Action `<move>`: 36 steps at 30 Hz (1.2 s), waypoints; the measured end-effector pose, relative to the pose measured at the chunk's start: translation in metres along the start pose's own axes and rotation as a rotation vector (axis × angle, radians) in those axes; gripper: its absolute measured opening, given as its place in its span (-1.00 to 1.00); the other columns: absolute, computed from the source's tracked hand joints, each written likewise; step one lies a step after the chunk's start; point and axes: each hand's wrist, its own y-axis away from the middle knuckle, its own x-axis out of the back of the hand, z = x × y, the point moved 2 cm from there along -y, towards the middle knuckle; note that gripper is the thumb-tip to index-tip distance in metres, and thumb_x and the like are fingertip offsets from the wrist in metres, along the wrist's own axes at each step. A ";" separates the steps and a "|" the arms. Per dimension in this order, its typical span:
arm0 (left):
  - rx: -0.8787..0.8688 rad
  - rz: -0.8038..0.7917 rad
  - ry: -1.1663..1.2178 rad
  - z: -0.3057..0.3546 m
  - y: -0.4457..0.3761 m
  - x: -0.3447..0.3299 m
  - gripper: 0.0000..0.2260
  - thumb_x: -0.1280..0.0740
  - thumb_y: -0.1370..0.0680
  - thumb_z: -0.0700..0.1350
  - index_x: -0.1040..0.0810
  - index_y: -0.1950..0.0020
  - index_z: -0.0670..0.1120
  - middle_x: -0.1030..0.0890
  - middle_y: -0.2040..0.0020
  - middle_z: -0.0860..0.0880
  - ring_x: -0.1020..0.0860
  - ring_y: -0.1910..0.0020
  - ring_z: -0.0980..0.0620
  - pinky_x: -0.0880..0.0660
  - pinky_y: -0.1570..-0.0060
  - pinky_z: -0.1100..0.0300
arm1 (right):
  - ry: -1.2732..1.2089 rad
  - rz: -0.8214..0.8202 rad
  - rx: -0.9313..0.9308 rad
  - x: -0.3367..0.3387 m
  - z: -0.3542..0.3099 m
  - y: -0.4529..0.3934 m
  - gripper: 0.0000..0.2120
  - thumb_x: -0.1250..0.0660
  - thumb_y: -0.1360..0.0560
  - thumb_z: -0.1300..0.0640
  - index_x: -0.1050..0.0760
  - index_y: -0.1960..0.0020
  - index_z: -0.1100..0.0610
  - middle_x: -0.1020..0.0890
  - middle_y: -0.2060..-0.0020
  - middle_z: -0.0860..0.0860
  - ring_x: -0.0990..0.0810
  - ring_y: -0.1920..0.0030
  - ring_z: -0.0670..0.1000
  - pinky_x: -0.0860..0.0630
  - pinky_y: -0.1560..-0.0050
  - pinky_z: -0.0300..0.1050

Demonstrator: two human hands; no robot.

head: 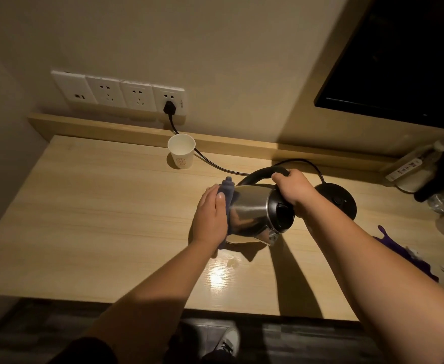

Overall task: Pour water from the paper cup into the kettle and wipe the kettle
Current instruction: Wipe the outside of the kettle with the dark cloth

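A steel kettle (252,214) with a black lid and handle is tilted toward me over the wooden counter (97,219), off its base. My right hand (293,189) grips the black handle. My left hand (210,214) presses a dark blue cloth (227,190) flat against the kettle's left side. The white paper cup (181,155) stands upright at the back of the counter, apart from both hands.
The black kettle base (339,199) lies right of the kettle, its cord running to a plug (169,109) in the wall socket strip. Bottles and packets (425,177) crowd the right end. A purple cloth (404,253) lies near the right edge. A wet patch (223,271) shines in front.
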 end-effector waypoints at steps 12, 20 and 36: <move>-0.054 -0.490 -0.221 0.033 -0.067 0.014 -0.71 -0.04 -0.64 0.10 -0.54 -0.03 0.08 -0.58 0.04 0.02 -0.51 0.02 0.07 -0.37 0.05 0.12 | 0.047 -0.001 0.131 -0.001 0.002 0.000 -0.61 -0.24 -0.61 0.04 -0.34 -0.39 0.14 -0.56 0.02 0.10 -0.59 0.09 0.09 -0.51 0.22 -0.07; -0.041 -0.388 -0.222 0.026 -0.050 0.021 -0.66 0.01 -0.67 0.03 -0.51 -0.04 -0.08 -0.56 0.04 -0.09 -0.51 0.03 -0.04 -0.41 0.04 0.09 | -0.022 0.048 0.104 -0.006 0.001 -0.003 -0.68 -0.26 -0.61 0.05 -0.40 -0.32 0.15 -0.58 0.07 0.12 -0.59 0.11 0.09 -0.49 0.23 -0.07; -0.100 -0.068 -0.030 -0.021 0.013 0.005 -0.59 0.00 -0.68 0.00 -0.13 -0.55 0.08 -0.17 -0.55 0.08 -0.12 -0.52 0.11 -0.11 -0.41 0.20 | -0.039 0.060 0.000 -0.007 -0.007 -0.005 -0.72 -0.25 -0.61 0.02 -0.43 -0.21 0.19 -0.60 0.07 0.19 -0.63 0.08 0.19 -0.60 -0.01 0.13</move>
